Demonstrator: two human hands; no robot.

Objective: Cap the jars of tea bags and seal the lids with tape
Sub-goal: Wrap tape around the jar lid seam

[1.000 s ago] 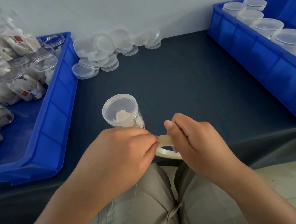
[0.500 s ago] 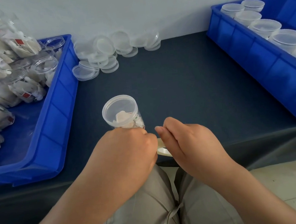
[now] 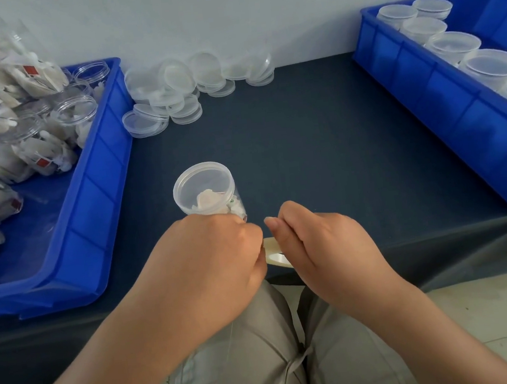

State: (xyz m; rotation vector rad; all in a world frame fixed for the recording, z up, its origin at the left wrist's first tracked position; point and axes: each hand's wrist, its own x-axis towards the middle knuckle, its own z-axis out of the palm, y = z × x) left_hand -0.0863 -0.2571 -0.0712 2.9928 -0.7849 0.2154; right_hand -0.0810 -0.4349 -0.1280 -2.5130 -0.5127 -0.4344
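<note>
Fingers (image 3: 284, 235) curled, L hand (image 3: 209, 258) on jar (image 3: 203, 187), R hand (image 3: 322, 247) on tape roll (image 3: 275, 256); strip btwn now hidden.

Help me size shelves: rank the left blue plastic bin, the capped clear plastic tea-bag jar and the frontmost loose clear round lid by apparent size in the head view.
1. Left blue plastic bin, clearly largest.
2. Capped clear plastic jar.
3. Frontmost loose clear round lid; it lies farther off, so jar-over-lid is unsure.

Clear lidded jar (image 3: 203, 181) holds tea bags (image 3: 209, 200); pale tape roll (image 3: 275, 251) lies just beside.
</note>
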